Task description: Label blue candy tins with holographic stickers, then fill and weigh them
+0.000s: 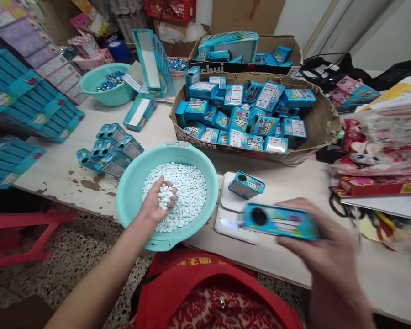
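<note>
My left hand is cupped palm up in the turquoise basin, its fingers curled round a small heap of white candies. More white candies fill the basin around it. My right hand grips a blue candy box from the right, slightly blurred; a round dark hole shows at the box's left end. This box is above the front right of a white scale. Another blue box with a round hole stands on the scale's plate.
Behind the scale, a cardboard carton holds many blue boxes. Several small blue boxes stand left of the basin. A second basin holds shiny blue pieces. Scissors and tools lie at the right, below bagged toys.
</note>
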`<state>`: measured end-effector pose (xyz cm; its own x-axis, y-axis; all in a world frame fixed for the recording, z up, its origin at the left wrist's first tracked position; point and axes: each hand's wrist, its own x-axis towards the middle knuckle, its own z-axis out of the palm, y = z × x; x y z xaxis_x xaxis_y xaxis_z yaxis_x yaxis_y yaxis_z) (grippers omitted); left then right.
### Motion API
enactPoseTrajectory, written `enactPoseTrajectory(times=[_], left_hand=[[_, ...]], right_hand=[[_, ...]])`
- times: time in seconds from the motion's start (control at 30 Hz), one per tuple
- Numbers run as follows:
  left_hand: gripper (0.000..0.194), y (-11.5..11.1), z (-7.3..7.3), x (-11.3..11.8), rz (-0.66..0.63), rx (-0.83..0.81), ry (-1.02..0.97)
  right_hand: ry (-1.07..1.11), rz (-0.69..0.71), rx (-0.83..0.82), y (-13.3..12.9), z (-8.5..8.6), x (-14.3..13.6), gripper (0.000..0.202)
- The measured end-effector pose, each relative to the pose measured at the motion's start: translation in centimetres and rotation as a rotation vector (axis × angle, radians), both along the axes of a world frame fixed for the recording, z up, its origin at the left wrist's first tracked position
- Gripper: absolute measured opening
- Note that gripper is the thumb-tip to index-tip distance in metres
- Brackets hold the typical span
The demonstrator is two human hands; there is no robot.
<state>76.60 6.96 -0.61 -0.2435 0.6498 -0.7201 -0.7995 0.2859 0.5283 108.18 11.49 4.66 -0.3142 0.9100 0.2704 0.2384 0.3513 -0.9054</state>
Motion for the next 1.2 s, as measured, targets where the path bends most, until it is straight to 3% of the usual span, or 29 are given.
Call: enactPoseTrajectory(times=[0.07,0.2,0.27,0.37,0.6,0.8,1.2], left_hand=[[0.022,0.2,0.8,0.3,0.051,0.079,-0.018],[0.026,0.3,4.0,0.7,0.162,0.306,0.119],[0.028,0.5,5.3,1.0,0.219,0.41,0.247],[0.029,1.0,5.3,1.3,0.306,0.486,0.449],[0.025,1.7,2.9,1.2,0.314,0.471,0.611],[0.033,1.8,2.8,1.0,0.243,0.341,0.65],[0.026,1.1,2.7,1.6,0.094,0.425,0.712]], right_hand=[[-0.015,0.13,-0.013,-0.7,-0.3,-4.5,0.034],[-0.026,0.167,0.079,-0.9,-2.3,-11.9,0.036],[-0.05,0.216,0.122,-0.7,-3.4,-14.3,0.035],[-0.09,0.263,0.127,-0.4,-4.5,-16.3,0.032],[-0.183,0.239,0.08,0.1,-5.0,-17.1,0.032],[-0.224,0.247,0.08,0.2,-5.2,-17.0,0.031],[-0.179,0.269,-0.021,0.7,-5.7,-17.1,0.031]])
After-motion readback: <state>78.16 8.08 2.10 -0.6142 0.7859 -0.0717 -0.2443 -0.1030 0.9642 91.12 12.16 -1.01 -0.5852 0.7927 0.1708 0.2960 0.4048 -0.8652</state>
